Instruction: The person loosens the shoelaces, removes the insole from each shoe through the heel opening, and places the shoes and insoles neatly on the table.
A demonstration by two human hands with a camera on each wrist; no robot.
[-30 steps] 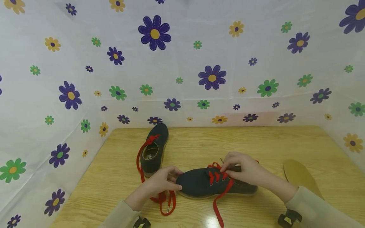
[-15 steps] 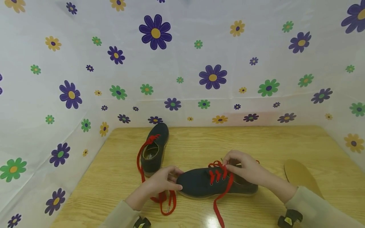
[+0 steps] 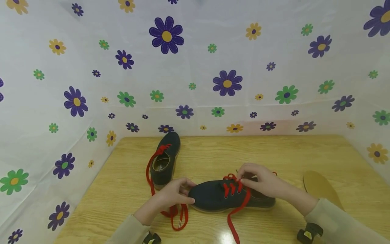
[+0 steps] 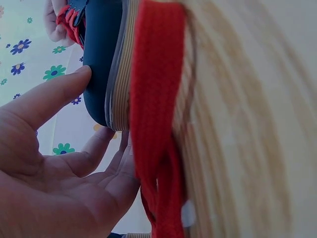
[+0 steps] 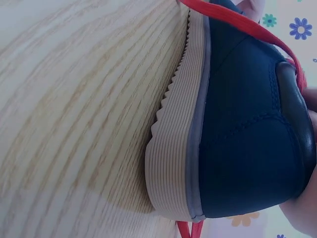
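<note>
A dark navy shoe [image 3: 208, 196] lies across the table with its toe to the left. My left hand [image 3: 169, 198] grips that toe: in the left wrist view the thumb [image 4: 74, 82] presses its upper side, and the other fingers reach round the front of the sole. Over the shoe's opening, my right hand [image 3: 262, 181] pinches the red shoelace [image 3: 231, 223] at the top of the lacing, thumb against forefinger. One long end of this lace hangs over the near side onto the table. In the right wrist view, the heel [image 5: 247, 163] of the shoe shows close up.
Behind my left hand stands a second navy shoe [image 3: 174, 145], its red lace [image 3: 151, 183] trailing beside and below my left wrist. A tan insole [image 3: 321, 186] lies at the right, beyond my right forearm. Flowered cloth [image 3: 195, 61] walls in the wooden table [image 3: 274, 152].
My right hand rises slightly to the right with the lace, then comes back a little left and down. My left hand keeps its place on the toe.
</note>
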